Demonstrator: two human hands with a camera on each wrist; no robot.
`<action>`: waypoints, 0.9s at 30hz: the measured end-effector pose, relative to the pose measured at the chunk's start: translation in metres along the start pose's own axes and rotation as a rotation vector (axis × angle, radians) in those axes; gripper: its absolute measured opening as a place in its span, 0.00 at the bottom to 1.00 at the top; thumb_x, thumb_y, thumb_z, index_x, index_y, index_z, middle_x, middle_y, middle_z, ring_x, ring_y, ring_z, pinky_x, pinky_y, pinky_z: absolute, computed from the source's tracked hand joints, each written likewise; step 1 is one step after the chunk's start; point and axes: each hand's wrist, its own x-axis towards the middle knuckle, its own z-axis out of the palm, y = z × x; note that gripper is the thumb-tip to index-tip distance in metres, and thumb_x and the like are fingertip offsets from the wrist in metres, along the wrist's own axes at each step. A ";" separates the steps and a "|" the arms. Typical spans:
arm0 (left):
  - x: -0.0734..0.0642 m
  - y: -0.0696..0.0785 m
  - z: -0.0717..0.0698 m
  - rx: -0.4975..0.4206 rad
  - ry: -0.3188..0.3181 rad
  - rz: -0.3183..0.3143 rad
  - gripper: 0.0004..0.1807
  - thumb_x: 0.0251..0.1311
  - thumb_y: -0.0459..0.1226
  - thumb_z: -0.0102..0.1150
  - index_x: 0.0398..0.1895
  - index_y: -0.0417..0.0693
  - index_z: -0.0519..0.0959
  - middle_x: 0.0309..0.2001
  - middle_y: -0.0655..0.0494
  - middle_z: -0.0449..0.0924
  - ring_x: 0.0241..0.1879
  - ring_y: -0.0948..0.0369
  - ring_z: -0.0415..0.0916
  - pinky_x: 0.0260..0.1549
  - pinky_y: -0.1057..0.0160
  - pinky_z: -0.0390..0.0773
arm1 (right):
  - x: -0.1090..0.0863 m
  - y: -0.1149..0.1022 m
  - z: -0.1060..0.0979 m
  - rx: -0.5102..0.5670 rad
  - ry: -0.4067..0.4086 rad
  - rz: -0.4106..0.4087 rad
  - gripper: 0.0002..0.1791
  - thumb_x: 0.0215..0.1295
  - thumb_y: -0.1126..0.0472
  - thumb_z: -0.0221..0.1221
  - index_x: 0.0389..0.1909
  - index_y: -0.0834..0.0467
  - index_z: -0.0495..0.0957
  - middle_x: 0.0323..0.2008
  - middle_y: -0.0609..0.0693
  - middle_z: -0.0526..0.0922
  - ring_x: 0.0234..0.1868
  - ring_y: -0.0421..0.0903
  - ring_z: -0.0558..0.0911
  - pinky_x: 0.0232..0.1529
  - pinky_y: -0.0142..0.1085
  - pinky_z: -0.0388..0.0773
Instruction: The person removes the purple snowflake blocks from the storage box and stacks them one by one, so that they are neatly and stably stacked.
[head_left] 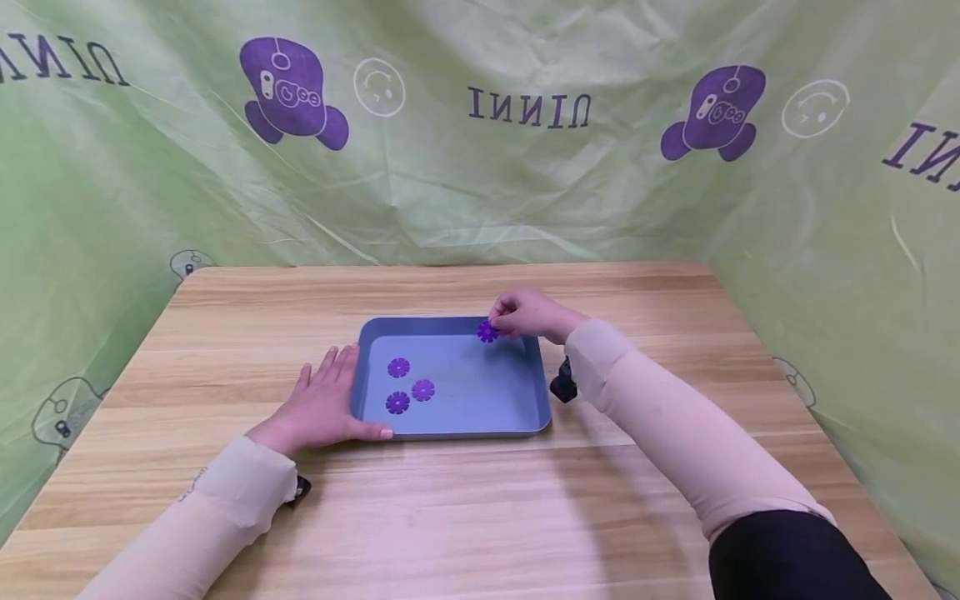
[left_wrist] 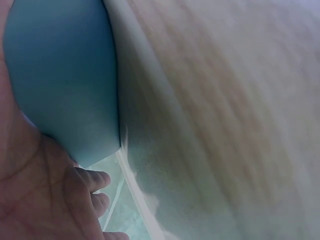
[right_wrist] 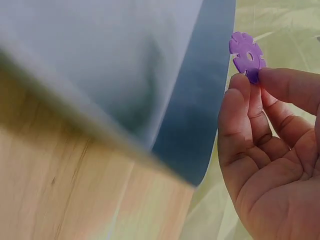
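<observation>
A blue-grey tray (head_left: 480, 400) lies on the table, with three purple snowflake discs (head_left: 423, 390) grouped in its left half. Over the tray's far right corner, my right hand (head_left: 531, 315) pinches a fourth purple snowflake disc (head_left: 487, 332) by its edge. In the right wrist view, thumb and fingertips meet on the disc's (right_wrist: 248, 56) notched rim. At the tray's left side rests my left hand (head_left: 326, 404), fingers spread along the side wall and thumb along the near edge. The left wrist view shows the palm against the tray's outer wall (left_wrist: 65, 75).
The wood-grain table (head_left: 465, 508) extends around the tray on every side. Behind and beside it hangs a green printed curtain (head_left: 450, 192). A dark wrist camera (head_left: 564, 382) sits under the right wrist, close to the tray's right edge.
</observation>
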 end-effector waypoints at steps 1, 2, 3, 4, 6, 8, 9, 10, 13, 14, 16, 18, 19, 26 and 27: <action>0.000 0.000 0.000 0.000 -0.001 0.001 0.82 0.41 0.74 0.71 0.80 0.27 0.38 0.80 0.29 0.39 0.79 0.33 0.32 0.71 0.28 0.33 | -0.001 0.002 -0.002 -0.003 -0.003 0.001 0.04 0.75 0.68 0.57 0.40 0.66 0.79 0.34 0.51 0.81 0.36 0.43 0.78 0.49 0.46 0.81; 0.000 0.000 0.000 0.001 -0.002 0.002 0.82 0.41 0.74 0.70 0.80 0.27 0.38 0.80 0.29 0.39 0.79 0.33 0.32 0.71 0.28 0.33 | -0.003 0.004 -0.004 -0.005 -0.005 0.003 0.04 0.75 0.69 0.57 0.40 0.66 0.79 0.33 0.51 0.81 0.35 0.43 0.78 0.49 0.46 0.81; 0.001 0.000 0.000 0.001 -0.003 0.002 0.82 0.41 0.74 0.70 0.80 0.27 0.38 0.80 0.29 0.39 0.79 0.33 0.32 0.71 0.28 0.33 | -0.004 0.005 -0.007 -0.005 -0.007 0.006 0.04 0.75 0.69 0.57 0.41 0.66 0.79 0.34 0.51 0.81 0.35 0.43 0.78 0.49 0.46 0.81; 0.001 0.000 0.000 0.002 -0.004 0.003 0.81 0.42 0.74 0.70 0.80 0.27 0.38 0.80 0.29 0.39 0.79 0.33 0.32 0.71 0.28 0.32 | -0.006 0.007 -0.009 -0.003 -0.007 0.011 0.04 0.75 0.69 0.57 0.41 0.66 0.79 0.34 0.51 0.82 0.36 0.43 0.78 0.49 0.45 0.82; 0.001 0.000 0.000 0.001 -0.005 0.002 0.81 0.42 0.73 0.71 0.80 0.27 0.38 0.80 0.29 0.39 0.79 0.33 0.32 0.71 0.28 0.32 | -0.009 0.010 -0.013 -0.004 -0.004 0.019 0.04 0.76 0.69 0.56 0.41 0.66 0.79 0.35 0.51 0.82 0.36 0.43 0.78 0.49 0.44 0.82; 0.001 0.000 0.000 -0.001 -0.006 0.001 0.81 0.42 0.73 0.71 0.80 0.27 0.38 0.80 0.29 0.39 0.79 0.33 0.32 0.71 0.28 0.32 | -0.011 0.013 -0.017 -0.004 0.003 0.019 0.04 0.75 0.69 0.57 0.41 0.66 0.79 0.35 0.52 0.82 0.37 0.43 0.79 0.47 0.41 0.83; 0.001 0.000 0.000 -0.002 -0.007 0.000 0.81 0.42 0.73 0.71 0.80 0.27 0.38 0.80 0.29 0.38 0.79 0.33 0.32 0.71 0.28 0.32 | -0.012 0.014 -0.019 -0.001 0.006 0.020 0.04 0.75 0.69 0.56 0.42 0.66 0.79 0.35 0.52 0.82 0.36 0.43 0.79 0.45 0.39 0.82; 0.001 0.000 0.000 -0.003 -0.007 -0.001 0.81 0.42 0.73 0.71 0.80 0.27 0.38 0.80 0.29 0.38 0.79 0.33 0.32 0.71 0.28 0.32 | -0.013 0.016 -0.021 0.003 0.007 0.018 0.04 0.75 0.69 0.56 0.42 0.67 0.79 0.35 0.52 0.82 0.36 0.43 0.79 0.44 0.38 0.82; 0.001 0.000 -0.001 -0.005 -0.008 -0.001 0.81 0.42 0.73 0.71 0.80 0.27 0.37 0.80 0.28 0.38 0.79 0.33 0.32 0.71 0.28 0.32 | -0.017 0.023 -0.026 0.037 0.011 0.016 0.05 0.75 0.70 0.55 0.44 0.69 0.78 0.35 0.53 0.83 0.36 0.43 0.80 0.44 0.38 0.83; 0.001 0.000 -0.001 -0.005 -0.009 0.000 0.81 0.42 0.73 0.71 0.80 0.27 0.37 0.80 0.28 0.38 0.79 0.33 0.32 0.71 0.28 0.32 | -0.019 0.025 -0.028 0.048 0.012 0.015 0.06 0.75 0.71 0.55 0.45 0.70 0.78 0.35 0.54 0.82 0.36 0.43 0.80 0.45 0.39 0.83; 0.001 0.000 -0.001 -0.007 -0.008 0.000 0.82 0.42 0.73 0.71 0.80 0.27 0.37 0.80 0.29 0.38 0.79 0.33 0.32 0.71 0.29 0.32 | -0.022 0.030 -0.032 0.077 0.012 0.014 0.07 0.75 0.71 0.54 0.46 0.72 0.77 0.36 0.54 0.83 0.37 0.44 0.81 0.49 0.43 0.83; 0.001 0.000 -0.001 -0.011 -0.009 0.000 0.82 0.42 0.73 0.71 0.80 0.27 0.37 0.80 0.29 0.38 0.79 0.33 0.32 0.71 0.29 0.32 | -0.025 0.034 -0.035 0.109 0.015 0.015 0.08 0.75 0.72 0.54 0.47 0.73 0.77 0.36 0.55 0.82 0.37 0.45 0.81 0.49 0.43 0.84; 0.001 0.000 -0.001 -0.014 -0.009 0.000 0.82 0.42 0.73 0.72 0.80 0.27 0.37 0.80 0.29 0.38 0.79 0.33 0.32 0.71 0.29 0.32 | -0.027 0.036 -0.036 0.123 0.016 0.015 0.08 0.75 0.72 0.54 0.47 0.73 0.77 0.36 0.56 0.82 0.37 0.45 0.81 0.48 0.42 0.84; 0.000 -0.001 -0.001 -0.021 -0.008 0.006 0.81 0.42 0.72 0.72 0.80 0.28 0.37 0.80 0.29 0.38 0.79 0.33 0.33 0.71 0.28 0.32 | -0.036 0.057 -0.045 0.163 0.047 0.054 0.09 0.76 0.71 0.53 0.49 0.74 0.76 0.36 0.54 0.83 0.39 0.48 0.82 0.46 0.40 0.84; 0.000 -0.001 -0.001 -0.020 -0.007 0.007 0.81 0.42 0.72 0.72 0.80 0.28 0.37 0.80 0.29 0.39 0.79 0.33 0.33 0.71 0.28 0.33 | -0.037 0.060 -0.046 0.168 0.054 0.057 0.09 0.76 0.71 0.53 0.49 0.74 0.76 0.36 0.54 0.83 0.40 0.49 0.82 0.46 0.40 0.84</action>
